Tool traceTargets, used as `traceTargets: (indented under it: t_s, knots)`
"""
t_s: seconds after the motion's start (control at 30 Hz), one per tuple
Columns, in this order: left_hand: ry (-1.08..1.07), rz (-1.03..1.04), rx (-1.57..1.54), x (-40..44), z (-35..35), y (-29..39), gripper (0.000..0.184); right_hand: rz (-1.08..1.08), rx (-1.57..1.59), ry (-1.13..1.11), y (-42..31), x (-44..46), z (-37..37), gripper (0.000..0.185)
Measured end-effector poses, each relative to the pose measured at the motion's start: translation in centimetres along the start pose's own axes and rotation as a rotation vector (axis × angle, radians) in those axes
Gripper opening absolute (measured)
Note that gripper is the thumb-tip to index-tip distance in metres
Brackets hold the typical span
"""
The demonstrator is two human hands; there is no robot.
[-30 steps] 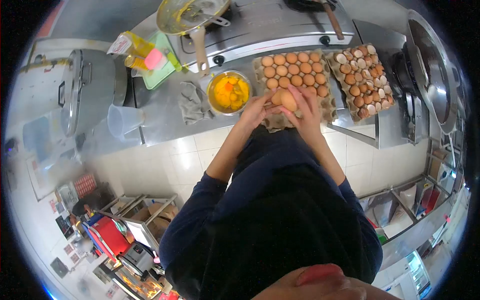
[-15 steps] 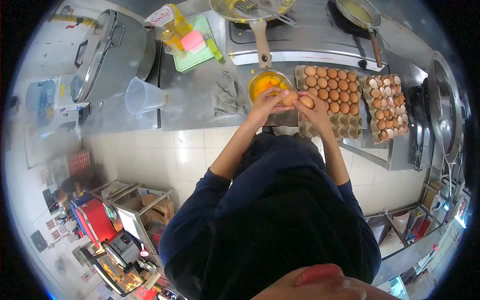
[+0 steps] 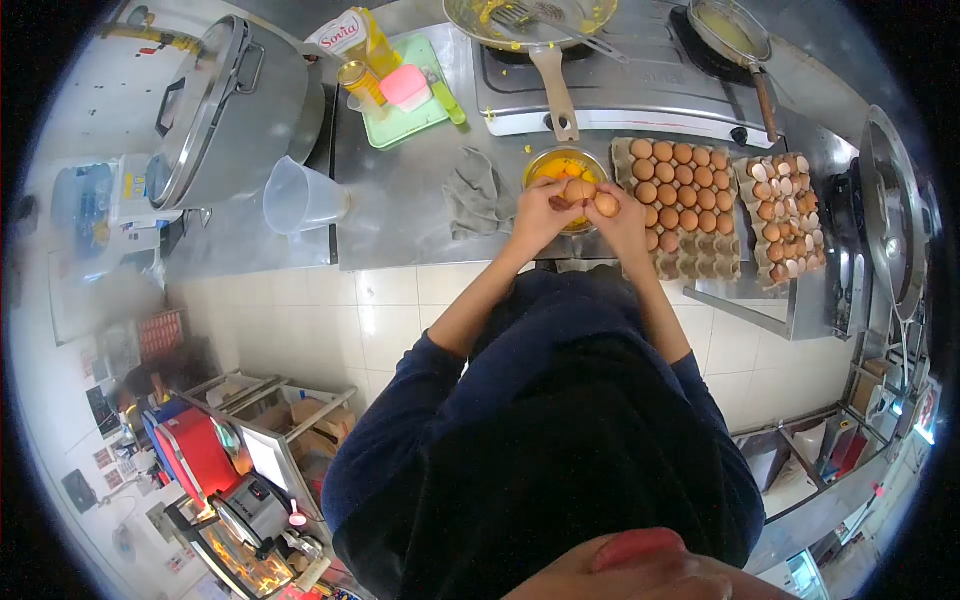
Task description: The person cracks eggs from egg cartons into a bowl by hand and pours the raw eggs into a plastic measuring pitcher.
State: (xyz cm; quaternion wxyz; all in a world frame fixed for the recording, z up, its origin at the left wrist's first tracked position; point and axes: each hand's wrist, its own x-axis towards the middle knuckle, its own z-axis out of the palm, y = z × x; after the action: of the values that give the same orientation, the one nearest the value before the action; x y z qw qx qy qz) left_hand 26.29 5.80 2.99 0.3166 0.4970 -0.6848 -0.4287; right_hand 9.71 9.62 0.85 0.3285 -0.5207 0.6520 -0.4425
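Over the near side of a metal bowl [image 3: 538, 165] of yellow yolks, my left hand [image 3: 543, 212] holds a brown egg [image 3: 578, 190]. My right hand [image 3: 624, 226] grips a second brown egg [image 3: 607, 205], close beside the first. Whether the two shells touch is too small to tell. Just right of my hands lies a cardboard tray [image 3: 712, 262] with rows of brown eggs and several bare hollows at its near end. A second tray [image 3: 748, 193] farther right carries broken eggshells.
A grey cloth [image 3: 478, 195] lies left of the bowl. Behind stand a gas stove [image 3: 650, 90] and a pan with a pale handle [image 3: 553, 92]. Farther left are a green board [image 3: 400, 125], a clear jug [image 3: 303, 196] and a large pot [image 3: 255, 120].
My hands have moved from the egg tray's near left corner to over the bowl, each with an egg. The camera view has shifted, so the counter sits farther right and lower.
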Motion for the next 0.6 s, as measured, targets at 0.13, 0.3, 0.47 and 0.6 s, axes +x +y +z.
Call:
traceTargets:
  t_s: [0.13,0.3,0.47,0.6]
  knots:
    - [-0.037,0.060,0.050,0.5,0.1,-1.7,0.053,-0.030,0.009,0.041,1.2,0.0,0.4,0.042]
    - [-0.052,0.266,0.248,0.9,0.1,-2.8,0.057,-0.157,-0.107,0.009,1.5,0.4,-0.2,0.044]
    - [-0.103,0.398,0.350,1.4,-0.8,-2.2,0.056,-0.258,-0.050,0.105,2.9,0.3,0.4,0.039]
    - [-0.120,0.321,0.067,2.1,-0.4,-0.8,0.056,0.343,0.668,-0.062,2.0,-0.3,-0.4,0.031]
